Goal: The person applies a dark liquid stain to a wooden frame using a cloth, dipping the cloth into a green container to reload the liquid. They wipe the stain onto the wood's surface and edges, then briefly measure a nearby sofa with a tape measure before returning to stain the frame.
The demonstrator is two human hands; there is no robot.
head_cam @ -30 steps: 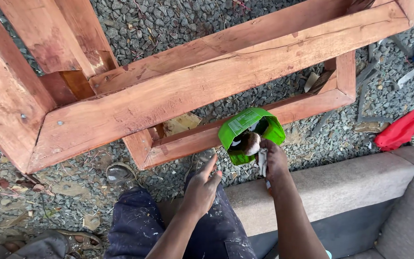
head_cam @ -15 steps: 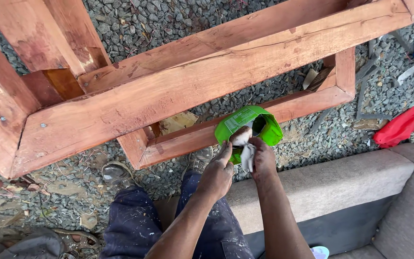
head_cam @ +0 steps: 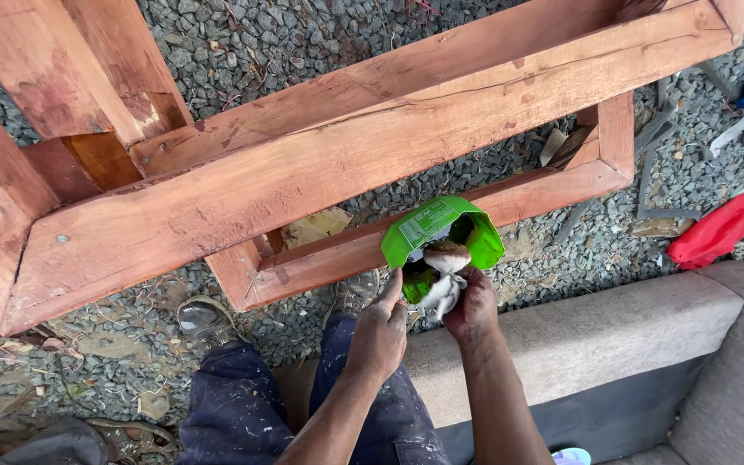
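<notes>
A big reddish wooden frame (head_cam: 320, 164) fills the upper half of the frame, lying across grey gravel (head_cam: 260, 43); its planks look stiff and heavy, not something I would shift with one hand. Along the lower right runs a grey padded cushion (head_cam: 613, 336), soft-looking, and a red cloth (head_cam: 725, 228) lies on the stones at the right edge. My dark, paint-flecked trousers (head_cam: 234, 405) show at the bottom centre, with a worn shoe (head_cam: 204, 317) above them. Just below the middle of the picture I hold a cut green plastic container (head_cam: 441, 232), thin-walled and probably light and bendy, so I judge it best gripped low at its base rather than by the floppy flap. My right hand (head_cam: 474, 306) is closed around that base and around a whitish rag or brush (head_cam: 443, 280) with a brown tip poking into the opening; which of the two it is, I cannot tell. My left hand (head_cam: 381, 331) is half open, fingers (head_cam: 393, 288) stretched, touching the container's lower edge without clasping it.
</notes>
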